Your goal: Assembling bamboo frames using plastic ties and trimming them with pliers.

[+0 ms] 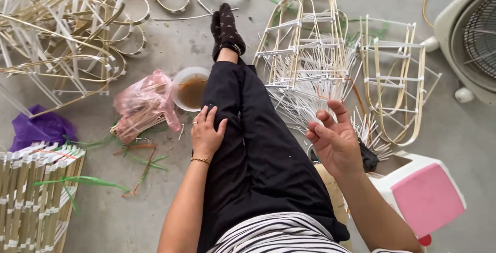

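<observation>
Grey concrete floor (155,217) spreading under seated person, bamboo frames (305,46) lying around. Head view: left hand (205,135) resting flat on black trouser leg (248,144), fingers loosely spread, gripping nothing. Right hand (335,139) hovering palm-up, fingers half curled, empty, just beside bundle of thin white sticks (310,98). Bowl of brown liquid (190,88) sitting near knee, pink plastic bag (144,103) touching it. Pink-topped stool (426,196) standing at right.

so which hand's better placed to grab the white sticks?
Right, probably. The right hand hovers open beside the white sticks; the left hand rests flat on the black trouser leg, on the far side.
</observation>
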